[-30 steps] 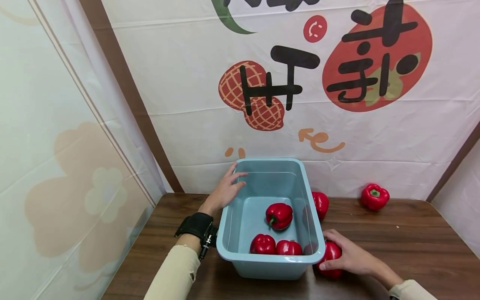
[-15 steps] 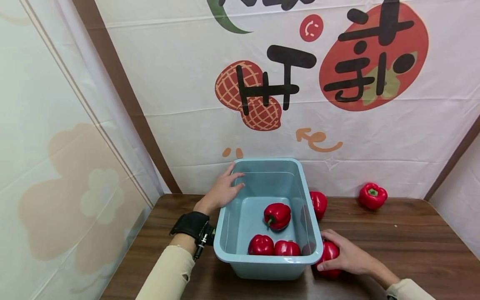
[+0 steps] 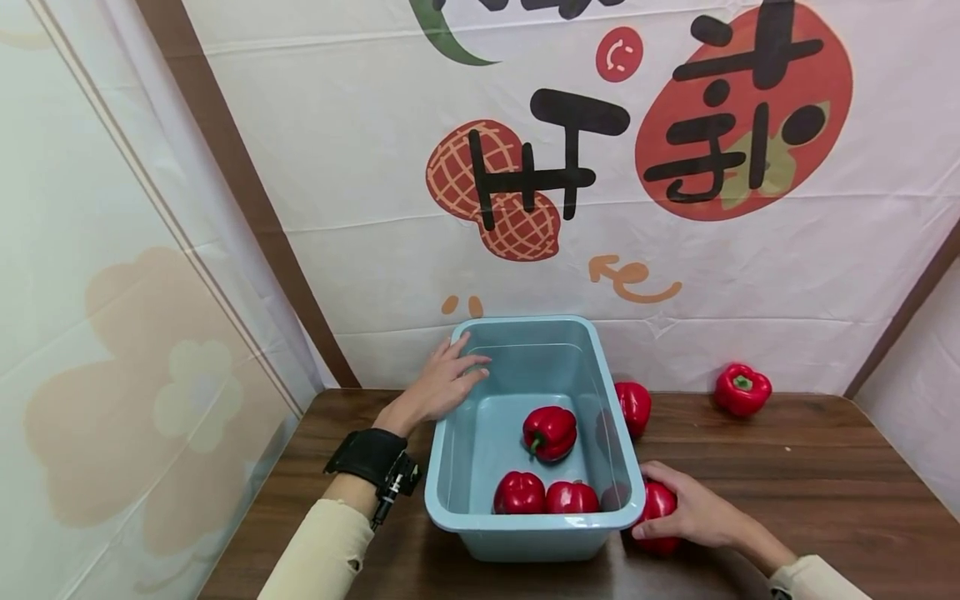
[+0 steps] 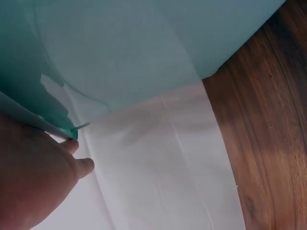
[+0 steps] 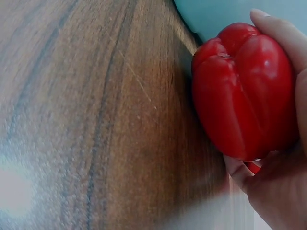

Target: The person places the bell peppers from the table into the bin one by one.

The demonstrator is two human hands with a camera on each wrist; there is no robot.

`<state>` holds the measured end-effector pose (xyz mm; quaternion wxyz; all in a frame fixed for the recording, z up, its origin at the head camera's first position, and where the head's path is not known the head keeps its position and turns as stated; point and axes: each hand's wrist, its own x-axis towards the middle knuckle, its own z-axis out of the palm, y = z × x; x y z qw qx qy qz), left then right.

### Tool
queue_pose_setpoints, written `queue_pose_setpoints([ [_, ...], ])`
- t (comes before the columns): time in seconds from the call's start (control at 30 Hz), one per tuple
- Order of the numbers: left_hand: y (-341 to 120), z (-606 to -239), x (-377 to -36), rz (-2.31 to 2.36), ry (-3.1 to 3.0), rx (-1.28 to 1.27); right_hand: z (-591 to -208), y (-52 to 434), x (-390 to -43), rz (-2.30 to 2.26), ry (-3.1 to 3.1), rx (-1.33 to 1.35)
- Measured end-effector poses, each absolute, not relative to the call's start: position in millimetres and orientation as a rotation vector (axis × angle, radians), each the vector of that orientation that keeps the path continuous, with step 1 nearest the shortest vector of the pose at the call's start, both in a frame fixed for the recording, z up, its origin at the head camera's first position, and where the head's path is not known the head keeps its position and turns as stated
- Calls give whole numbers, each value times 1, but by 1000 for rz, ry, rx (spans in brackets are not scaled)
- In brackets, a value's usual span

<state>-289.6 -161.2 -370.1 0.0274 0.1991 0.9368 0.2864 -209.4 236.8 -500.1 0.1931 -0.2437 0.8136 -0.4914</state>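
Observation:
My right hand (image 3: 701, 510) grips a red bell pepper (image 5: 244, 96) on the table, right beside the near right side of a light blue plastic tub (image 3: 536, 522). In the right wrist view the thumb and fingers lie round opposite sides of the pepper, and its lobed end shows. My left hand (image 3: 437, 385) rests on the tub's left rim, fingers spread over the edge toward the inside. Inside the tub lie a bell pepper (image 3: 551, 433) in the middle, stem toward me, and two more, a left one (image 3: 521, 493) and a right one (image 3: 572, 497), at the near end.
Behind the right hand, a bell pepper (image 3: 634, 408) sits against the tub's right side, partly hidden. Another pepper (image 3: 742, 389) stands at the back right of the wooden table (image 3: 810, 475). A printed white cloth (image 3: 375, 250) hangs behind the table's back edge.
The left fingers have shifted slightly on the rim. The right hand keeps its grip on the pepper beside the tub. The whole head view has drifted a little to the left.

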Motion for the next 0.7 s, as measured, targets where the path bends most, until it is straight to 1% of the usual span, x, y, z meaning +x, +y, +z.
queue_pose_setpoints([
  [0.2,-159,-371,-292,867,2906,642,-500,239,-209,-1369,2266,-703],
  [0.57,-160,-371,-293,649,2984,729,-502,239,-211,-1382,2231,-724],
  [0.7,-158,-372,-293,650,2973,744,-502,240,-211,-1393,2221,-725],
])
